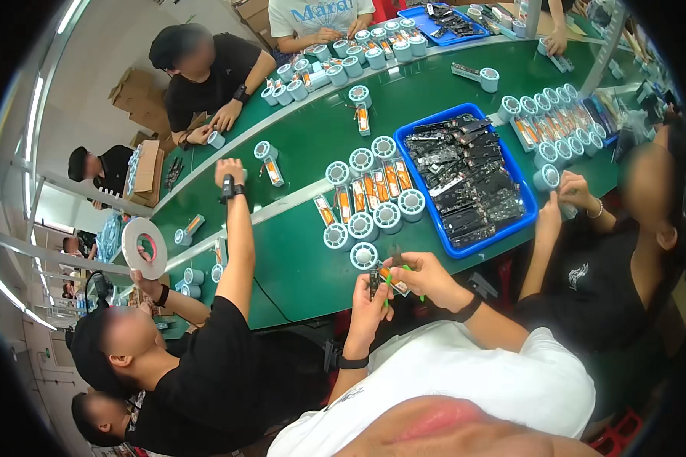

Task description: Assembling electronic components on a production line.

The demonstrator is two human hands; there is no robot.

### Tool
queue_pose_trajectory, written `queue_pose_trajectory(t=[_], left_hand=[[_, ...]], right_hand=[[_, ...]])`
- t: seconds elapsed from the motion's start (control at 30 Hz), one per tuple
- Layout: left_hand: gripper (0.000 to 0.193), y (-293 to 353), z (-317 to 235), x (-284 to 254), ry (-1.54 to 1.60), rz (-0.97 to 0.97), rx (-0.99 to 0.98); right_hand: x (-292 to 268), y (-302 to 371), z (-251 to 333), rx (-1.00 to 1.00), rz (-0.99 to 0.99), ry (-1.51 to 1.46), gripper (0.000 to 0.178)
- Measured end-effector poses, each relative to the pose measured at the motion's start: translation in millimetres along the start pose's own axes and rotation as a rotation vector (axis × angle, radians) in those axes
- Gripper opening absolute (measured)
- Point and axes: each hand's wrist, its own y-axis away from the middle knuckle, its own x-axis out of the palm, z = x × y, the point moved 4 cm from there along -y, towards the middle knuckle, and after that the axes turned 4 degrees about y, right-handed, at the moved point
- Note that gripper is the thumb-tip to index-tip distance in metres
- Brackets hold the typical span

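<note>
In front of me, at the table's near edge, is a pale blue handheld fan unit (pixel 363 256) with a round grilled top. Its body is open and shows an orange part and wiring. My left hand (pixel 367 311) is closed on this unit, with a narrow black circuit board (pixel 374 282) by the thumb. Beside it, my right hand (pixel 428 279) is closed around green-handled pliers (pixel 389 289), whose jaws point away from me near the unit. The fingers partly hide the unit's lower body and the handles.
Beyond my hands stand rows of similar fan units (pixel 362 225). A blue tray (pixel 527 221) of black circuit boards lies right of them. Co-workers sit close on both sides; the left one's arm (pixel 238 236) reaches over the green table (pixel 293 266). A white tape roll (pixel 132 245) is at far left.
</note>
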Motion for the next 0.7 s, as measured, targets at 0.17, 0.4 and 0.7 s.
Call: queue_pose_trajectory(t=[0.17,0.4,0.7], left_hand=[[0.018,-2.9,-0.4,-0.9,-0.081,-0.019,0.044],[0.019,-6.2,7.9,-18.2,-0.353,-0.133,0.171],[0.021,-4.2,15.7,-14.7,-0.263,-0.236,0.3]], right_hand=[[12.7,6.8,-1.8,0.112,0.099,-0.16,0.033],[2.4,3.4,-7.3,-0.057,0.007,0.017,0.031],[-8.7,2.7,-6.5,-0.281,-0.108,0.203,0.03]])
